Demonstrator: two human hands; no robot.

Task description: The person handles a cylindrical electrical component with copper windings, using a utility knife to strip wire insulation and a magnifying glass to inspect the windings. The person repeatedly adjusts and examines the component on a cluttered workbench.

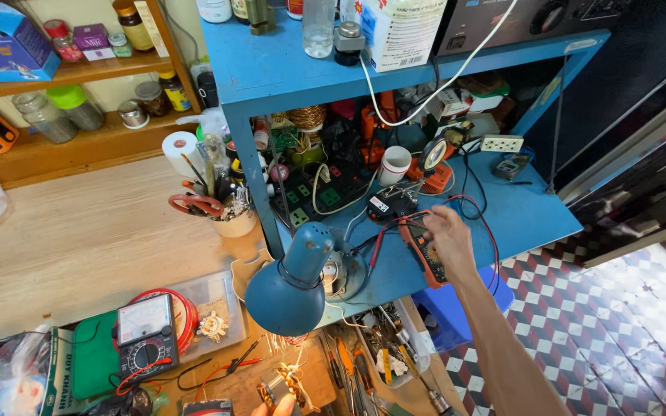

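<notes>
Item, centre frame: my right hand (449, 240) loosely open, fingertips touching the orange multimeter (425, 250); I'd steady its body first. Left hand (271, 407), bottom edge: state indeterminable.

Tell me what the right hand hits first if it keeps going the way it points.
Probably the small black box beyond the orange multimeter under the right hand, then the green power strip; depth is unclear.

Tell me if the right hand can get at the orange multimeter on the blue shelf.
Probably yes: the right hand already rests on the orange multimeter, with only its red and black leads lying around it.
</notes>
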